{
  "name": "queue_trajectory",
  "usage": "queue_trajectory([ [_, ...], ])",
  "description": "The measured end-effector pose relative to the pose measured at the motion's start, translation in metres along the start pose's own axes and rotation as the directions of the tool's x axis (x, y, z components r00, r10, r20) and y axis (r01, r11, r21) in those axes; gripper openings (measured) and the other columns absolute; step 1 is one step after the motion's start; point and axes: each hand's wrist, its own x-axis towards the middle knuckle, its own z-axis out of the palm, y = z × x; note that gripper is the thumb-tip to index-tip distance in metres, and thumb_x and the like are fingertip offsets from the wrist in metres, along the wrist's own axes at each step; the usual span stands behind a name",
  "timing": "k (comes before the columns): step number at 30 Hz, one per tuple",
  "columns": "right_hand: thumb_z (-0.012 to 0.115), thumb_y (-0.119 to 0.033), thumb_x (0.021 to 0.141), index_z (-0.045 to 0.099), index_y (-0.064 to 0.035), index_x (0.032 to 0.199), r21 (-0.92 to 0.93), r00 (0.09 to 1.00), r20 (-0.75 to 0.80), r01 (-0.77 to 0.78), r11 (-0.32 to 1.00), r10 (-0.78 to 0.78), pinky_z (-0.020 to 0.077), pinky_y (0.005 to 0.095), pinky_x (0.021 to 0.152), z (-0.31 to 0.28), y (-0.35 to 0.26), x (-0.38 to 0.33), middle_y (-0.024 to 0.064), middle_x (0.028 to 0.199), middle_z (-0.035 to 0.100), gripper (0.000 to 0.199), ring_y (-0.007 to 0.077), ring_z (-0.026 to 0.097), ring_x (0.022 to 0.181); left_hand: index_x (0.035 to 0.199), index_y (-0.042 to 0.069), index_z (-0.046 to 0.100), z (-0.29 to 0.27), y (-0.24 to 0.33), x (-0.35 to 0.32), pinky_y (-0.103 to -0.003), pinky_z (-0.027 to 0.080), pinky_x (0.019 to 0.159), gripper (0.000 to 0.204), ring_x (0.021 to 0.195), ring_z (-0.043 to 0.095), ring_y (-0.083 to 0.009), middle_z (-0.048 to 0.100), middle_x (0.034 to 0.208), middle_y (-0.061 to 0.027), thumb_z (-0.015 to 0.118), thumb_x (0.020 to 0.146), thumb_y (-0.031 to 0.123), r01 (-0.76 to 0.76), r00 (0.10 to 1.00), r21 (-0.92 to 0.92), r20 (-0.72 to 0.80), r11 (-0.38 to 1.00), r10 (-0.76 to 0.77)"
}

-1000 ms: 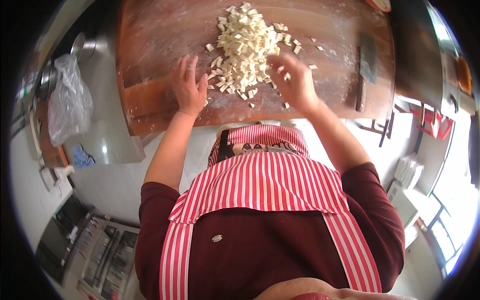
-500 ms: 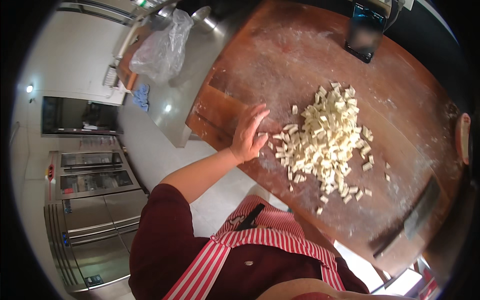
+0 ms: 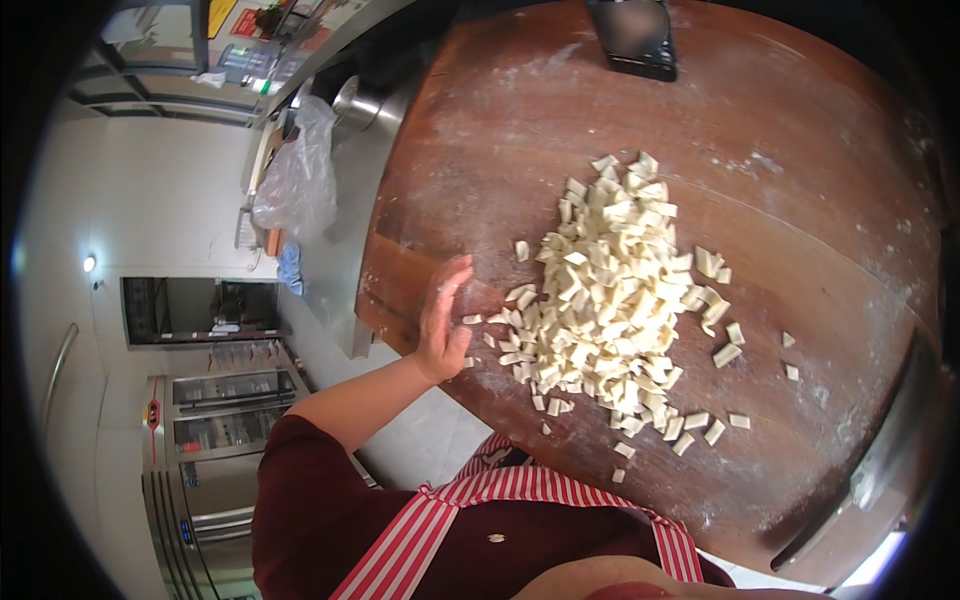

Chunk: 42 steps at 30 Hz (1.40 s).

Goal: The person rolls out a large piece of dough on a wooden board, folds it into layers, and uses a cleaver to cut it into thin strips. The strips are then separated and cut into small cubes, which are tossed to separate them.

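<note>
My left hand is held at the left side of the wooden tabletop, palm turned toward a heap of cut dough pieces. Its fingers are stretched out, the thumb stands apart, and it holds nothing. A few loose dough pieces lie close to the fingertips. The heap is pale, made of small blocky bits, with stray pieces scattered to its right and front. My right hand does not show. At the lower right lies a long dark blade, partly in shadow, its handle not visible.
A phone stands at the table's far edge. White flour dusts the wood. Left of the table are a metal counter with a clear plastic bag, a metal pot and a blue cloth. Steel kitchen cabinets stand farther left.
The view has shifted and come closer to the heap. My left hand stays open beside the dough, its fingers now closer together. A tan, rounded shape at the right edge has left the view.
</note>
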Motion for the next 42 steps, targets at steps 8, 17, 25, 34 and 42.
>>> queue_trajectory([
  [8, 0.062, -0.012, 0.091, 0.061, -0.0030, 0.123, -0.017, 0.999, -0.034, 0.004, 1.000, -0.004, 0.0533, 0.0413, 0.085, 0.013, 0.001, 0.006, 0.0203, 0.106, 0.068, 0.033, 0.0324, 0.067, 0.098, 0.137, -0.007, 0.043, -0.005, -0.001, -0.002, -0.048, 0.031, 0.111, 0.064, 0.131, 0.043, -0.0393, 0.045, 0.142, -0.0245, 0.042, 0.099, 0.044, -0.066, 0.998, -0.010, 0.024, 0.998, 0.066],
  [17, 0.063, -0.014, 0.090, 0.062, -0.0031, 0.122, -0.044, 0.989, -0.130, 0.071, 0.996, -0.076, 0.0544, 0.0426, 0.083, 0.027, -0.004, 0.001, 0.0205, 0.104, 0.069, 0.033, 0.0341, 0.068, 0.097, 0.143, -0.002, 0.041, -0.004, 0.002, -0.003, -0.046, 0.032, 0.112, 0.067, 0.136, 0.040, -0.0413, 0.042, 0.146, -0.0253, 0.049, 0.097, 0.047, -0.266, 0.961, 0.017, 0.084, 0.964, 0.263],
  [25, 0.065, -0.011, 0.089, 0.063, -0.0013, 0.118, -0.046, 0.652, -0.509, 0.631, 0.775, -0.562, 0.0562, 0.0422, 0.078, -0.010, -0.054, -0.219, 0.0183, 0.099, 0.071, 0.030, 0.0335, 0.070, 0.090, 0.152, 0.006, 0.026, 0.017, -0.007, -0.003, -0.049, 0.024, 0.117, 0.071, 0.141, 0.029, -0.0446, 0.031, 0.152, -0.0289, 0.052, 0.098, 0.044, -0.163, 0.986, 0.253, 0.075, 0.954, 0.148],
  [34, 0.078, -0.025, 0.078, 0.043, -0.0011, 0.140, -0.368, 0.122, -0.914, 0.153, 0.917, -0.387, 0.0400, 0.0449, 0.105, -0.130, -0.074, -0.317, 0.0250, 0.138, 0.047, 0.076, 0.0390, 0.046, 0.128, 0.149, 0.006, 0.037, 0.058, -0.001, 0.090, -0.045, 0.025, 0.117, 0.074, 0.141, 0.035, -0.0343, 0.042, 0.149, -0.0197, 0.040, 0.097, 0.059, 0.089, 0.995, 0.098, 0.032, 0.991, -0.092],
  [42, 0.068, -0.049, 0.083, 0.024, 0.0036, 0.150, -0.421, 0.280, -0.863, 0.061, 0.905, -0.420, 0.0195, 0.0431, 0.120, -0.256, -0.105, -0.210, 0.0259, 0.153, 0.030, 0.096, 0.0362, 0.025, 0.146, 0.150, 0.017, 0.038, 0.095, 0.014, 0.159, -0.043, 0.020, 0.119, 0.075, 0.145, 0.030, -0.0283, 0.036, 0.156, -0.0121, 0.035, 0.095, 0.068, -0.126, 0.971, 0.066, 0.210, 0.990, 0.110],
])
